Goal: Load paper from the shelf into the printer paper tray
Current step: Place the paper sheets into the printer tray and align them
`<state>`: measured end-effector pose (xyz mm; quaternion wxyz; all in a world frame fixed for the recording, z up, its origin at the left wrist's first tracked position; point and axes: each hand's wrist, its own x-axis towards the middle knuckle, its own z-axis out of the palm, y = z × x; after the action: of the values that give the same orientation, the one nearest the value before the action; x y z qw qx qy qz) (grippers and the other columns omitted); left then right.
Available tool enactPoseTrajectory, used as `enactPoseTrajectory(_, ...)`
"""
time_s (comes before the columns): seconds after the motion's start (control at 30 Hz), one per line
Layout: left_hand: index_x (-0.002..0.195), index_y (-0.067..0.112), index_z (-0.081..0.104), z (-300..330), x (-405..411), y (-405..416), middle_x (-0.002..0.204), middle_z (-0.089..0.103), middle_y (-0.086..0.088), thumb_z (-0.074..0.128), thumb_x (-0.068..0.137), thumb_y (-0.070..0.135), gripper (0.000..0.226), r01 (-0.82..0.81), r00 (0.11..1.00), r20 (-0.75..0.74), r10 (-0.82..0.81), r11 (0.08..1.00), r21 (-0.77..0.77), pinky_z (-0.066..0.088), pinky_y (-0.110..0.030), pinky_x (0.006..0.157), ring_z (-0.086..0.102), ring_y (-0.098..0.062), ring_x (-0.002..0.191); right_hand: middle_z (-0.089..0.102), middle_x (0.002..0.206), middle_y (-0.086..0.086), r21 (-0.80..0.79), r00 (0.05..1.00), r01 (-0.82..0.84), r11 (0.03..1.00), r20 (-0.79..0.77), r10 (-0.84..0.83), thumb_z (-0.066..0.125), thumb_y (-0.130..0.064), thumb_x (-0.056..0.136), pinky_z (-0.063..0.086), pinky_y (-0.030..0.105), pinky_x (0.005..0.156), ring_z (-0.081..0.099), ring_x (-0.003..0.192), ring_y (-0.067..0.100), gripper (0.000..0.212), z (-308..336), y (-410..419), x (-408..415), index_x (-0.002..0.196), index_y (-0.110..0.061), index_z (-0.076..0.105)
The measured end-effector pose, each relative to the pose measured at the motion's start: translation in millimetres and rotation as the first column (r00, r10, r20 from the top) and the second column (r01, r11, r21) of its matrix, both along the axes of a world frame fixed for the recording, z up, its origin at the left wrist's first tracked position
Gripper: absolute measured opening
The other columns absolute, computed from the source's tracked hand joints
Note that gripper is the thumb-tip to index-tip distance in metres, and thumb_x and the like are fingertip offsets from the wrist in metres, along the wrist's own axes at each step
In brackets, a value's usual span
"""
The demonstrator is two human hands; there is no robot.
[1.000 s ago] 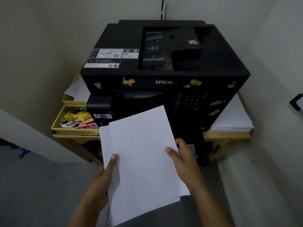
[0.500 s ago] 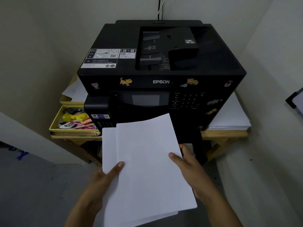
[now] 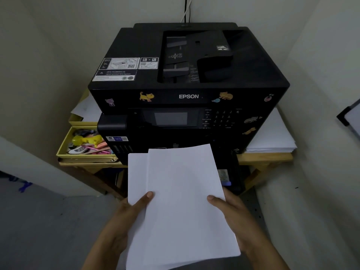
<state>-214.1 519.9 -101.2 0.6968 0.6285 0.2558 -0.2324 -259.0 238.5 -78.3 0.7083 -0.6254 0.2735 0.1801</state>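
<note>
Head view. Both hands are holding a stack of plain white paper sheets (image 3: 181, 201) low in front of a black Epson multifunction printer (image 3: 187, 90) that is standing on a pale wooden tabletop (image 3: 266, 157).

Left hand (image 3: 124, 217): grip is closing on the stack's left edge, thumb lying on top, fingers hidden beneath. Right hand (image 3: 235, 217): grip is clamping the right edge the same way, thumb on top.

The stack is not squared; one or more lower sheets are sticking out to the left of the top ones, showing as a stepped far edge. The far edge is sitting just in front of the printer's lower front. A dark part (image 3: 231, 172), probably the pulled-out paper tray, is jutting forward to the right of the stack; most of it is hidden behind the sheets, so I cannot tell how far open it is.

Judgement on the step: the stack is being brought to the tray. To do it well, tapping the sheets flush first seems wise, since offset sheets are likely to catch on the guides. Then keeping the stack flat and level, feeding the far edge in squarely, and easing both grips off only once it is resting flat.

Elsewhere: a yellow shallow tray of coloured oddments (image 3: 85, 142) is sitting left of the printer; a second white paper pile (image 3: 272, 137) is lying on the tabletop at its right.
</note>
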Motion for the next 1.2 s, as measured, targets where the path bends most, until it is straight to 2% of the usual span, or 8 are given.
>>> enactPoseTrajectory(0.2,0.123,0.015,0.072,8,7,-6,0.111,0.08,-0.015,0.095,0.069,0.044,0.066,0.034,0.998,-0.046,-0.035,0.999,-0.027,0.059,-0.062,0.094,0.077,-0.042,0.101,0.081,0.106,-0.007,-0.057,0.997,0.066,0.996,-0.034,-0.068,0.067,-0.024,0.106,0.058,0.036,0.079,0.076,0.102,0.021,0.021,-2,-4,4,0.118,-0.039,0.073)
enactPoseTrajectory(0.4,0.125,0.013,0.07,12,15,-8,0.112,0.08,-0.017,0.096,0.06,0.041,0.076,0.038,0.998,-0.053,-0.038,0.999,-0.015,0.059,-0.063,0.093,0.077,-0.043,0.101,0.083,0.105,-0.001,-0.066,0.997,0.057,0.996,-0.057,-0.061,0.071,-0.026,0.103,0.059,0.042,0.084,0.075,0.103,0.028,0.015,-5,-19,18,0.115,-0.031,0.077)
enactPoseTrajectory(0.57,0.125,0.015,0.069,18,17,-15,0.11,0.081,-0.016,0.099,0.064,0.035,0.071,0.028,0.999,-0.037,-0.029,0.999,-0.025,0.06,-0.062,0.091,0.077,-0.041,0.099,0.084,0.108,0.002,-0.041,0.997,0.027,0.999,-0.074,-0.03,0.073,-0.023,0.102,0.061,0.047,0.095,0.077,0.109,0.031,0.02,-10,-28,37,0.12,-0.024,0.079)
enactPoseTrajectory(0.73,0.124,0.014,0.068,22,18,-19,0.109,0.081,-0.017,0.087,0.079,0.027,0.051,0.013,0.998,-0.06,-0.015,1.0,-0.028,0.06,-0.062,0.092,0.077,-0.043,0.1,0.083,0.112,0.004,-0.031,0.996,0.003,1.0,-0.084,-0.006,0.073,-0.025,0.101,0.06,0.044,0.089,0.076,0.109,0.032,0.024,-16,-34,48,0.124,-0.023,0.077)
enactPoseTrajectory(0.87,0.125,0.013,0.068,23,17,-17,0.11,0.08,-0.017,0.085,0.082,0.025,0.048,0.022,0.997,-0.071,-0.025,0.999,-0.035,0.059,-0.062,0.094,0.077,-0.042,0.101,0.082,0.116,0.006,-0.014,0.997,0.033,0.999,-0.069,-0.034,0.073,-0.024,0.101,0.059,0.05,0.099,0.075,0.113,0.034,0.025,-19,-36,52,0.126,-0.024,0.077)
enactPoseTrajectory(1.0,0.127,0.015,0.068,23,16,-11,0.114,0.08,-0.016,0.084,0.083,0.024,0.048,0.042,0.996,-0.081,-0.045,0.998,-0.038,0.057,-0.063,0.097,0.076,-0.041,0.103,0.082,0.115,0.008,0.016,0.996,0.048,0.999,-0.072,-0.047,0.072,-0.019,0.102,0.059,0.041,0.084,0.075,0.11,0.034,0.022,-16,-37,55,0.123,-0.021,0.077)
enactPoseTrajectory(1.13,0.132,0.016,0.065,19,12,-6,0.119,0.078,-0.017,0.084,0.083,0.024,0.053,0.066,0.991,-0.11,-0.072,0.996,-0.055,0.055,-0.065,0.099,0.075,-0.043,0.108,0.081,0.114,0.008,0.011,0.996,0.042,0.999,-0.084,-0.041,0.072,-0.021,0.102,0.058,0.039,0.081,0.074,0.108,0.034,0.021,-14,-37,55,0.122,-0.023,0.077)
enactPoseTrajectory(1.2,0.132,0.014,0.066,19,10,-5,0.118,0.078,-0.018,0.085,0.083,0.024,0.053,0.073,0.99,-0.118,-0.078,0.996,-0.043,0.055,-0.065,0.099,0.075,-0.044,0.106,0.081,0.116,0.009,0.014,0.995,0.043,0.999,-0.089,-0.042,0.072,-0.021,0.102,0.058,0.041,0.083,0.074,0.11,0.035,0.022,-15,-36,55,0.123,-0.023,0.076)
